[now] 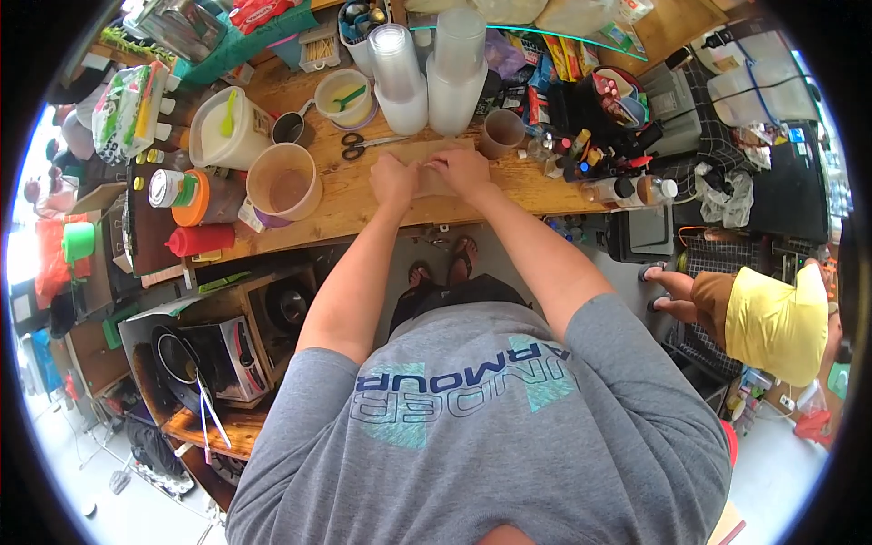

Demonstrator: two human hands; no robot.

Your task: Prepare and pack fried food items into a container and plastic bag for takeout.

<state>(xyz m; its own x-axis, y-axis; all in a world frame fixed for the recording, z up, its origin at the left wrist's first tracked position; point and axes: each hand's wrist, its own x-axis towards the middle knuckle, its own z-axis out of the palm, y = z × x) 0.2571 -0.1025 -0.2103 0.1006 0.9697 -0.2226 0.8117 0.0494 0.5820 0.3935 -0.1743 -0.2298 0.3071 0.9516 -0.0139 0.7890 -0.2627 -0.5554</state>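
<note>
A piece of brown paper (434, 187), perhaps a flat paper bag, lies on the wooden table in front of me. My left hand (396, 178) grips its left side, fingers curled inward. From the other side my right hand (464, 170) pinches the paper with thumb and fingertips close to the left hand. The fingers partly cover the paper, so any fold is hard to make out. Scissors with black handles (353, 146) rest just beyond my left hand. A brown-tinted plastic cup (502, 133) stands beyond my right hand.
Stacks of clear plastic cups (402, 102) rise behind the paper. Left are an open plastic tub (285, 182), a white container (228, 133) and a red squeeze bottle (199, 240). Small bottles (593, 163) crowd the right. A person in a yellow shirt (776, 327) stands at far right.
</note>
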